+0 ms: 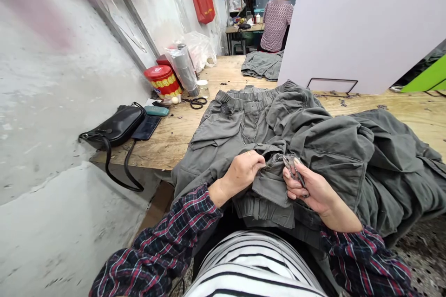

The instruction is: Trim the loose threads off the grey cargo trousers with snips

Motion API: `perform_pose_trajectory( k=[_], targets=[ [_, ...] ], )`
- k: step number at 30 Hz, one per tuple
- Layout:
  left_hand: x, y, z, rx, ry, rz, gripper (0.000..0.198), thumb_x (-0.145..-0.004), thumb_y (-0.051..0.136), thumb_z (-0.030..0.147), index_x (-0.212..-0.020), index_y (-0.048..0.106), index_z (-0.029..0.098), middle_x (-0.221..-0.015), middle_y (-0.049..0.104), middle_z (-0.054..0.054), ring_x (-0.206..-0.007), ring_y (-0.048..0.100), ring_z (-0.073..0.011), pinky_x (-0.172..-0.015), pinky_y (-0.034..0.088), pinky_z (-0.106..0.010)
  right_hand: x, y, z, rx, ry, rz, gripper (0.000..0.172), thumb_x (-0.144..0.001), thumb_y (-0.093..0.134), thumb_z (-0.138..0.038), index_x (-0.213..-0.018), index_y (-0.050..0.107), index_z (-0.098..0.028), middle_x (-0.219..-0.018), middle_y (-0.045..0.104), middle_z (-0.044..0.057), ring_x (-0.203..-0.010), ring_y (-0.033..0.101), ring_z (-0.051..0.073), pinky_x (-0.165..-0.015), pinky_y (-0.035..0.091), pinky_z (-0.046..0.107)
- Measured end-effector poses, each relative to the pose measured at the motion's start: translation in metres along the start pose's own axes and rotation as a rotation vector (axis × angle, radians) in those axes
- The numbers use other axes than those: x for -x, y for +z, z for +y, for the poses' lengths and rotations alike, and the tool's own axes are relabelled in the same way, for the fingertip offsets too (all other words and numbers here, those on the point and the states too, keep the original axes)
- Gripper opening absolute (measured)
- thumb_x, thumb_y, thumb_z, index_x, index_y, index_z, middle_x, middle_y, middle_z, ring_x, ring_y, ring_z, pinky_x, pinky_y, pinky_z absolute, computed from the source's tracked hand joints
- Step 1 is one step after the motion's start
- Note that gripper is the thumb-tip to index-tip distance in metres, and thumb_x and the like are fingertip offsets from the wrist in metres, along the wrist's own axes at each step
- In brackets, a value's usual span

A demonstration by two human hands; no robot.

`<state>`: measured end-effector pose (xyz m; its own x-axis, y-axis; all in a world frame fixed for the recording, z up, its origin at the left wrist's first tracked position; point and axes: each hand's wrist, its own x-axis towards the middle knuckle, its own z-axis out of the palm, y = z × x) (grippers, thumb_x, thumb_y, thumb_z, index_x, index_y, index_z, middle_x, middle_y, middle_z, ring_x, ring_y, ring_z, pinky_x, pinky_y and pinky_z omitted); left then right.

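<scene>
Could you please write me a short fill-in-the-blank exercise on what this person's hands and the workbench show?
The left hand pinches a fold of grey-green ____.
The right hand grips a small tool made of ____.
The scissors on the wooden workbench have ____ handles.
The far co-worker stands with their ____ to the camera.

Missing words: cargo trousers; metal; black; back.

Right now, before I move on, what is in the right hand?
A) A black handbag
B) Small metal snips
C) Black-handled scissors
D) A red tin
B. The right hand grips small metal snips above the grey-green trousers, while the black-handled scissors lie apart on the wooden table.
</scene>
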<state>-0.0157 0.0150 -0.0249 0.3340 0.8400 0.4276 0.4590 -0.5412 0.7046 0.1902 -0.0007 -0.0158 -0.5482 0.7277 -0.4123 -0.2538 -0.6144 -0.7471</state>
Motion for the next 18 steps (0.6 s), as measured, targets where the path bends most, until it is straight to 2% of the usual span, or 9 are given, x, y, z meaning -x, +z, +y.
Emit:
perform_pose_trajectory(
  k=[4, 6, 9, 13, 18],
  targets=[
    [0.004, 0.002, 0.000, 0.511, -0.439, 0.167, 0.009, -0.075, 0.058, 0.023, -0.070, 0.055, 0.015, -0.064, 0.052, 0.002, -0.056, 0.046, -0.0089, -0.057, 0.038, -0.022, 0.000, 0.000, 0.002, 0.038, -0.017, -0.002, 0.045, -0.085, 0.041, -0.058, -0.073, 0.051, -0.016, -0.050, 0.026, -0.010, -0.036, 0.015, 0.002, -0.047, 0.034, 0.020],
    [0.005, 0.006, 0.003, 0.707, -0.544, 0.201, 0.014, -0.072, 0.062, 0.026, -0.070, 0.054, 0.014, -0.061, 0.050, 0.003, -0.053, 0.043, -0.0069, -0.054, 0.036, -0.021, 0.000, 0.001, 0.002, 0.064, -0.024, -0.002, 0.045, -0.085, 0.040, -0.058, -0.074, 0.051, -0.016, -0.050, 0.025, -0.010, -0.037, 0.015, 0.002, -0.047, 0.035, 0.020],
    [0.006, 0.009, 0.008, 0.874, -0.593, 0.186, 0.020, -0.069, 0.066, 0.029, -0.071, 0.054, 0.013, -0.061, 0.052, 0.003, -0.055, 0.044, -0.0062, -0.055, 0.035, -0.020, 0.003, 0.005, 0.002, 0.141, -0.041, 0.032, 0.045, -0.085, 0.040, -0.058, -0.074, 0.051, -0.016, -0.051, 0.026, -0.010, -0.039, 0.015, 0.002, -0.048, 0.035, 0.021],
    [0.007, 0.009, 0.016, 0.948, -0.623, 0.171, 0.023, -0.069, 0.067, 0.031, -0.072, 0.053, 0.013, -0.064, 0.054, 0.002, -0.056, 0.047, -0.0061, -0.055, 0.035, -0.019, 0.013, 0.024, 0.005, 0.245, -0.056, 0.081, 0.044, -0.083, 0.045, -0.059, -0.076, 0.052, -0.016, -0.052, 0.030, -0.009, -0.040, 0.019, 0.002, -0.049, 0.038, 0.021],
    [0.013, 0.008, 0.019, 0.976, -0.604, 0.163, 0.024, -0.070, 0.066, 0.033, -0.072, 0.051, 0.014, -0.058, 0.050, 0.004, -0.055, 0.045, -0.0067, -0.057, 0.036, -0.021, 0.024, 0.053, 0.019, 0.031, 0.134, -0.009, 0.041, -0.081, 0.049, -0.058, -0.079, 0.050, -0.017, -0.052, 0.031, -0.010, -0.038, 0.020, 0.001, -0.049, 0.044, 0.023]
  ],
)
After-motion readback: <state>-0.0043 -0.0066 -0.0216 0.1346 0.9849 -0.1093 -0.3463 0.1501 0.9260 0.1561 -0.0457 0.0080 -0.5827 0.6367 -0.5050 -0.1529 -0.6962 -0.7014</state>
